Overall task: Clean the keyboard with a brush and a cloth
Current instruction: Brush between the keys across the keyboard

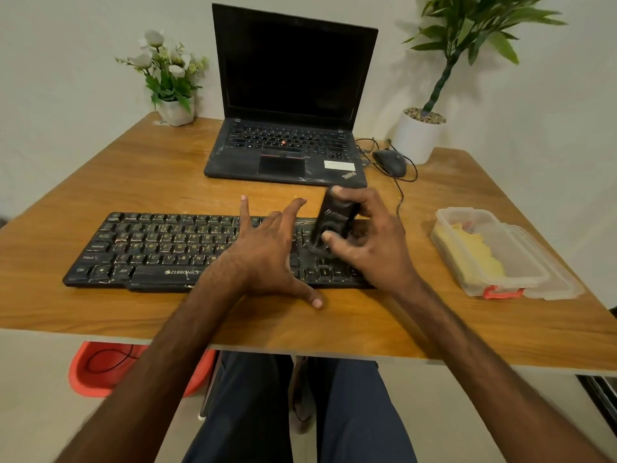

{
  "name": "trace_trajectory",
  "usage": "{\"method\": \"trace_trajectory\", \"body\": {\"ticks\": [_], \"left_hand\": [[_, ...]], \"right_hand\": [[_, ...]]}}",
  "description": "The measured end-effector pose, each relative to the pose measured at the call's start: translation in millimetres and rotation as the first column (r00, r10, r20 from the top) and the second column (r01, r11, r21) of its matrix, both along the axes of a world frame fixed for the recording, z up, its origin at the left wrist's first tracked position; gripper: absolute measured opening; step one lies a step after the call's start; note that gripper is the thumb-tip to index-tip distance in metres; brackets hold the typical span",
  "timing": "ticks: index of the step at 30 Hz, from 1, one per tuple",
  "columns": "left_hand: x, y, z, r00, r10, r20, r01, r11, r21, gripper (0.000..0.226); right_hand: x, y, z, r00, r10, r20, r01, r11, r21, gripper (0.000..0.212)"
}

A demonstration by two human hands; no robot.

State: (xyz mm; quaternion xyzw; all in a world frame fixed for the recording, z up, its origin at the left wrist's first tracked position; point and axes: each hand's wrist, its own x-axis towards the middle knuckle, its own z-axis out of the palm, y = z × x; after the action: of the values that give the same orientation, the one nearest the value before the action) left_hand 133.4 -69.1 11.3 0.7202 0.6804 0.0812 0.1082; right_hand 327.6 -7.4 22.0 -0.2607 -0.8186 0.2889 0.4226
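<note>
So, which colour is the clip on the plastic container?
Red-orange; the clip shows on the container's near edge in the head view.

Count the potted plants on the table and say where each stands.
2. A white-flowered plant stands at the far left corner; a tall leafy plant in a white pot stands at the far right, behind the mouse.

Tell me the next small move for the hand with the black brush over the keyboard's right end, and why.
Probably sweep the brush leftward along the key rows. The right hand grips it upright over the right end of the keyboard, the left hand lies spread on the keys as if steadying it, and pale specks show across the keys further left.
</note>
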Motion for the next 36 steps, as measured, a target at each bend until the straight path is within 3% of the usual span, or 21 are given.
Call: {"method": "trace_trajectory", "body": {"ticks": [3, 7, 10, 14, 20, 26, 32, 36], "left_hand": [[-1.5, 0.3, -2.0, 0.999, -0.028, -0.020, 0.028, 1.000, 0.005, 0.161], [-7.9, -2.3, 9.2, 0.998, -0.014, 0.063, 0.018, 0.998, -0.055, 0.151], [-12.8, -2.8, 15.7, 0.999, 0.013, 0.053, -0.007, 0.994, -0.106, 0.150], [-14.8, -1.6, 10.9, 0.999, 0.033, 0.018, -0.031, 0.995, -0.099, 0.154], [-14.0, -4.9, 9.1, 0.999, 0.041, -0.001, -0.041, 0.997, -0.059, 0.149], [-14.4, -5.3, 5.5, 0.999, 0.035, -0.026, -0.036, 0.999, -0.036, 0.148], [-14.6, -3.8, 7.4, 0.999, 0.039, -0.019, -0.041, 0.998, -0.055, 0.148], [-14.3, -3.1, 5.3, 0.999, 0.041, -0.025, -0.043, 0.998, -0.054, 0.148]], "right_hand": [[-13.3, -7.5, -5.0, 0.992, 0.102, 0.068, -0.105, 0.994, 0.035, 0.058], [-19.3, 25.5, 8.0, 0.993, 0.003, 0.117, -0.021, 0.989, 0.148, 0.059], [-20.3, 29.7, 10.8, 0.994, 0.010, 0.110, -0.023, 0.993, 0.119, 0.058], [-23.8, 13.8, 4.8, 0.978, 0.175, 0.113, -0.181, 0.982, 0.047, 0.056], [-18.1, 34.0, 10.4, 0.996, 0.012, 0.090, -0.018, 0.998, 0.062, 0.059], [-7.6, 5.8, -0.6, 0.977, 0.162, 0.137, -0.171, 0.983, 0.058, 0.058], [9.1, 33.4, 10.3, 0.993, -0.107, 0.052, 0.106, 0.994, 0.016, 0.059], [11.8, -4.7, 2.4, 0.991, 0.125, 0.057, -0.120, 0.989, -0.084, 0.059]]}}
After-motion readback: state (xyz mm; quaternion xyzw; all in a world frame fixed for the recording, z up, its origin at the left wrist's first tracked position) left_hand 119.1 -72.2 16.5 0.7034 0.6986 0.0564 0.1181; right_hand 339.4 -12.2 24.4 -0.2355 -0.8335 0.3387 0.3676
